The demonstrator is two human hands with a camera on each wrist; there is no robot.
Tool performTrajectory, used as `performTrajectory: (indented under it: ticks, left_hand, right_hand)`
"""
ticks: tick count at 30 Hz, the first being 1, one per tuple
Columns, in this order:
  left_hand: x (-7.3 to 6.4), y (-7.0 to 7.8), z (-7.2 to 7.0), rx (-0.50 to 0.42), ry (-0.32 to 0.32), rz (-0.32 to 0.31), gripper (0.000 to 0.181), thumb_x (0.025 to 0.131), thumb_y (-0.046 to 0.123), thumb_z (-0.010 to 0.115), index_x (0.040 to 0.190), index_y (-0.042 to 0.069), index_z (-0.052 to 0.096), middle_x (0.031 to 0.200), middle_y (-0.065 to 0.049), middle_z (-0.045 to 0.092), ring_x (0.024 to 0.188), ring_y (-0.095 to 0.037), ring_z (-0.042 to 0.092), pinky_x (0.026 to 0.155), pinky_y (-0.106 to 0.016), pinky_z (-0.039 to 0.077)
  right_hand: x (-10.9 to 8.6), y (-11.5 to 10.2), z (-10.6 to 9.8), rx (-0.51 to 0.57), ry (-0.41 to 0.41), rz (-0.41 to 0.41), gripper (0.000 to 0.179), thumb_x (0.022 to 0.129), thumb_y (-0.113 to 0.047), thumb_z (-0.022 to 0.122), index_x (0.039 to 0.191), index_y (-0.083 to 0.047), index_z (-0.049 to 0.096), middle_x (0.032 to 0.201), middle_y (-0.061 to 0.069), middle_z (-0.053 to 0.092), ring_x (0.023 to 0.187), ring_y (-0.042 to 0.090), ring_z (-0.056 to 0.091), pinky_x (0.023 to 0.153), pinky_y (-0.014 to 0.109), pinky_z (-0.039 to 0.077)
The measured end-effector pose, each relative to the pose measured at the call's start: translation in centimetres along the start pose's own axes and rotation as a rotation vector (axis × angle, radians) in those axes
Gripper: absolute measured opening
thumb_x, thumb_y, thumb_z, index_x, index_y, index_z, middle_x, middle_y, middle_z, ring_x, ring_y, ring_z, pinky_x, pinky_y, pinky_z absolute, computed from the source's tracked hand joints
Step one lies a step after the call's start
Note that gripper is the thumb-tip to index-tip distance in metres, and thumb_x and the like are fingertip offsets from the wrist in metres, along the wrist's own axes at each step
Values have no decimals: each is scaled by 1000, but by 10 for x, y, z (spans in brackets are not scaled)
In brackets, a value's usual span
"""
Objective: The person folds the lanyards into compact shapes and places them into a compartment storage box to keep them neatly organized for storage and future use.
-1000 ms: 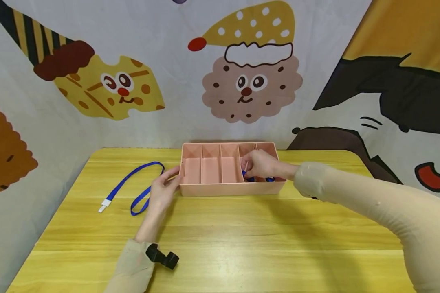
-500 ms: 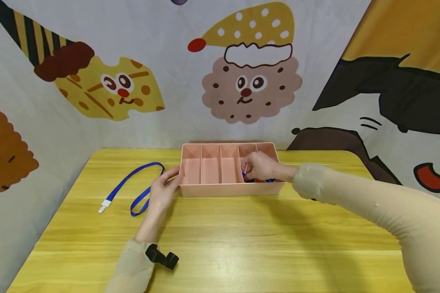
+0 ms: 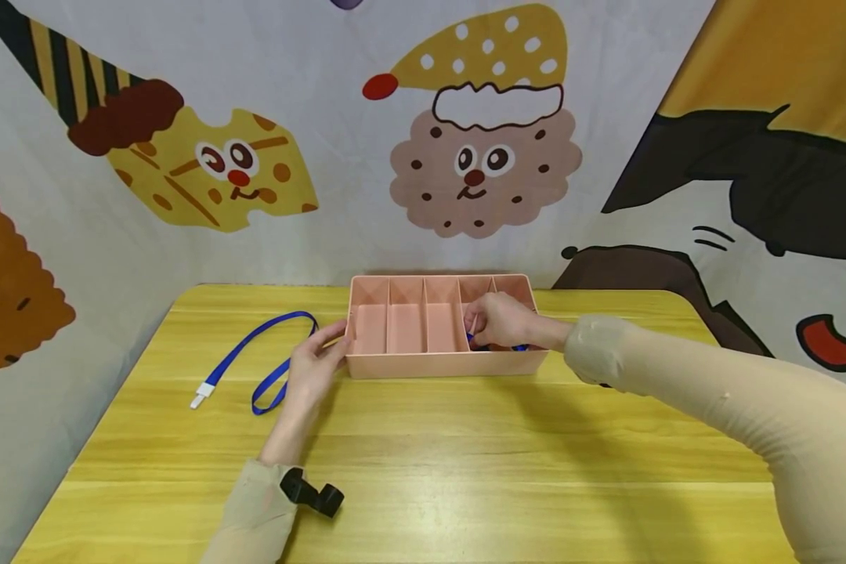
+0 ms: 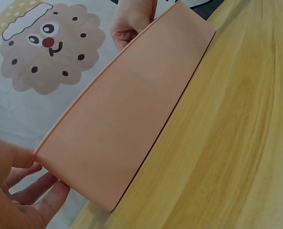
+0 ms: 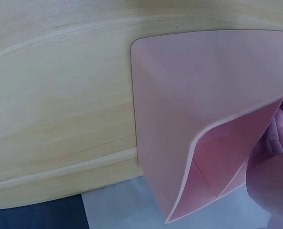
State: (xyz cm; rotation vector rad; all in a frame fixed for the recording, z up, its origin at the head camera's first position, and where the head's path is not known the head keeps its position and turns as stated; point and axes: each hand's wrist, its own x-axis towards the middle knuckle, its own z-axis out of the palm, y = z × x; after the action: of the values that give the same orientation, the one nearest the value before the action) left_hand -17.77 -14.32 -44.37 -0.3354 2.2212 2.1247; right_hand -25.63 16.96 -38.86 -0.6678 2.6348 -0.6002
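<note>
A pink box (image 3: 430,365) with several compartments stands on the table. My left hand (image 3: 315,362) rests against its left end, fingers touching the end wall near the rim; the left wrist view shows the fingertips (image 4: 55,198) at that wall's edge. My right hand (image 3: 497,317) reaches into the right part of the box, its fingers curled. Beneath those fingertips shows a bit of blue strap (image 3: 469,338), mostly hidden by the hand. Another blue piece (image 3: 520,347) shows in the rightmost compartment. In the right wrist view the fingers dip behind the box wall (image 5: 213,76).
A blue lanyard (image 3: 243,342) with a white clip (image 3: 203,392) lies on the wooden table (image 3: 423,470), left of the box and partly behind my left hand. A cloth printed with cartoon figures (image 3: 475,164) hangs behind the table.
My right hand has dipped slightly deeper into the box, and less of the blue strap shows under it. The left hand, the box and the lanyard have not moved.
</note>
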Motion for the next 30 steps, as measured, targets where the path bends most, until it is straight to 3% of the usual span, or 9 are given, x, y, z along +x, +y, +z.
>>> performTrajectory:
  ticks: [17, 24, 30]
  left_hand:
    - [0, 1, 0, -2, -5, -1, 42, 107, 5, 57, 148, 1, 57, 152, -23, 59, 135, -35, 61, 84, -10, 57]
    - [-1, -1, 0, -10, -4, 9, 42, 106, 4, 58, 147, -2, 57, 150, -27, 58, 126, -26, 67, 83, -11, 58]
    - [-2, -1, -2, 13, -1, -1, 42, 107, 8, 59, 148, 2, 57, 153, -21, 59, 130, -30, 65, 84, -11, 57]
  right_hand:
    - [0, -3, 2, -56, -5, 7, 13, 87, -4, 82, 86, -12, 71, 82, 3, 78, 74, 10, 68, 75, 27, 59]
    - [-2, -9, -5, -96, -19, -39, 7, 87, -9, 84, 93, -7, 82, 85, 3, 81, 74, 7, 68, 77, 29, 63]
    - [-10, -14, -24, -67, 70, 10, 18, 86, -18, 87, 100, -7, 81, 90, 6, 80, 79, 14, 71, 76, 31, 62]
